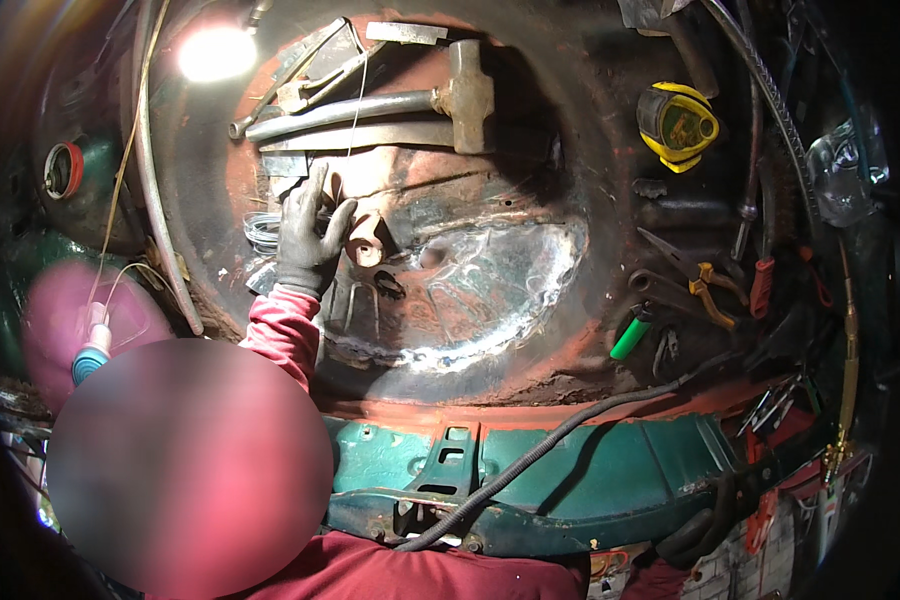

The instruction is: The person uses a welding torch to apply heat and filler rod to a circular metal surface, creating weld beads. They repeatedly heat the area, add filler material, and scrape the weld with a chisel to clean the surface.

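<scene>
My left hand (310, 238), in a dark glove, reaches into the round, partly rusty metal well with its fingers spread. Beside its thumb stands a small brown roll (366, 246), and the hand grips nothing that I can see. A coil of thin wire (261, 232) lies by the wrist. Past the fingertips is a heavy hammer (467, 96), its handle pointing left, with a long flat metal bar (370, 137) alongside. My right hand (698, 532), also gloved, is low by the outer edge of the green panel (600, 470); its fingers are lost in shadow.
A bright lamp (218, 54) shines at the upper left. To the right lie a yellow-black tape measure (678, 127), pliers with yellow-orange handles (708, 290) and a green cylindrical object (630, 338). A dark ribbed hose (560, 432) crosses the panel. A blurred circle hides the lower left.
</scene>
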A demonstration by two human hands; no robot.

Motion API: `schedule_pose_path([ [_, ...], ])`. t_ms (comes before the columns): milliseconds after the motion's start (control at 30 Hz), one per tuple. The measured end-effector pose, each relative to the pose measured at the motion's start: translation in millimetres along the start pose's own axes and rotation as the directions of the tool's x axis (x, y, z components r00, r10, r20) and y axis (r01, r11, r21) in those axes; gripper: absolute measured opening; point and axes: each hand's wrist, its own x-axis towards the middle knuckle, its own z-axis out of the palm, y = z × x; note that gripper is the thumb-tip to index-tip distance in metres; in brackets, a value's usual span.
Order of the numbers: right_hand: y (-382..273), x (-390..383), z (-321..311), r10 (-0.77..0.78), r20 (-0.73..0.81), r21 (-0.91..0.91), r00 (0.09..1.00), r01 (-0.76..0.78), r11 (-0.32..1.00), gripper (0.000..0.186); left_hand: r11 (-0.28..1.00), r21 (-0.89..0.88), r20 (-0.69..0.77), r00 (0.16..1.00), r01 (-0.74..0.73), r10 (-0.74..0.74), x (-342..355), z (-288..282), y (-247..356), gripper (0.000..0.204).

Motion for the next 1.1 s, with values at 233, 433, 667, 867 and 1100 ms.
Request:
schedule_pose_path([
  [233, 3, 19, 5, -0.178, -0.116, 0.044, 0.977, 0.185, 0.982, 0.056, 0.999, -0.025, 0.062, 0.997, 0.043, -0.042, -2, -4, -2, 0.057],
  [433, -21, 3, 12, 0.078, -0.084, 0.026, 0.993, -0.076, 0.997, 0.057, 0.99, -0.087, 0.049, 0.993, 0.111, -0.107, -5, 4, -21, 0.015],
  [667, -48, 56, -23, 0.156, 0.003, 0.167, 0.988, -0.155, 0.974, 0.041, 0.931, -0.3, -0.051, 0.971, 0.206, -0.232, -19, -1, -45, 0.021],
  [867, -71, 230, -37, -0.109, -0.154, -0.004, 0.982, 0.11, 0.994, 0.046, 0.976, -0.205, -0.011, 0.997, 0.071, -0.075, -15, -13, -37, 0.021],
  [1100, -50, 395, 24, -0.301, -0.061, -0.234, 0.952, 0.279, 0.931, 0.049, 0.998, 0.027, 0.191, 0.98, -0.062, 0.055, -35, -13, -51, 0.052],
])
